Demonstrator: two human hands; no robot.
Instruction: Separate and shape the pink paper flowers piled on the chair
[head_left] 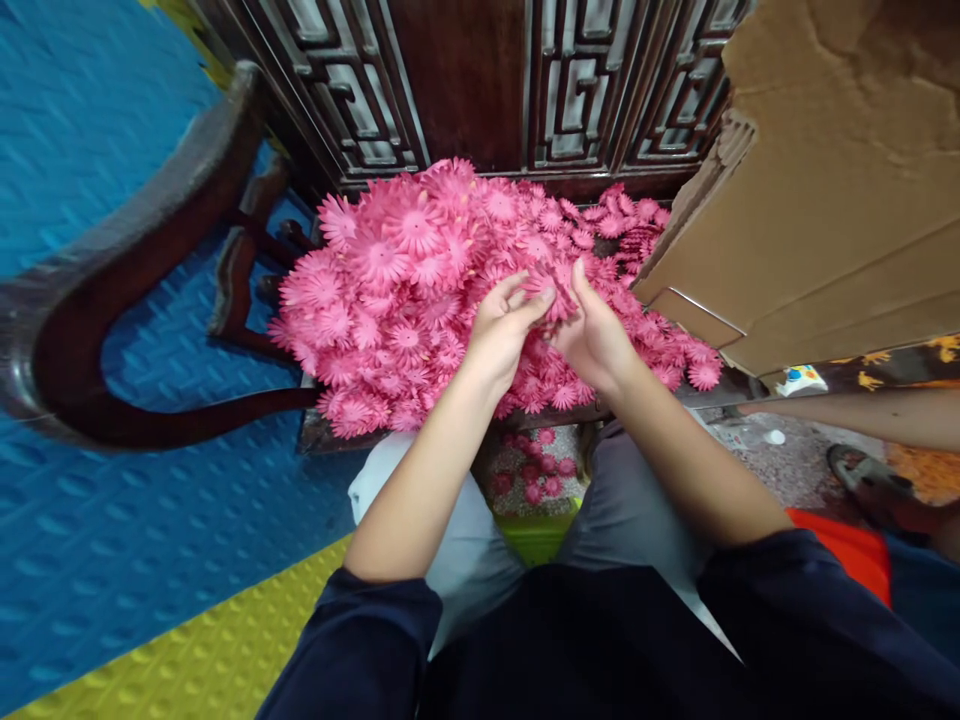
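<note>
A heap of pink artificial flowers (405, 300) with thin, pointed petals covers the dark wooden bench seat in front of me. Over the right part of the heap, my left hand (504, 328) holds one pink artificial flower (553, 292) with its thumb on the petals and its fingers bent. My right hand (596, 338) is at the other side of that same flower, thumb raised along its edge and fingers curled beneath it. The right fingertips are partly hidden, and other flowers of the same pink lie just behind, so the held flower's outline is hard to separate.
The carved wooden backrest (472, 90) rises behind the heap, and a curved armrest (67, 330) stands at left. A large cardboard piece (840, 190) leans at right. Fallen flowers (534, 470) lie on the floor between my knees. Another person's arm (855, 415) reaches in from the right.
</note>
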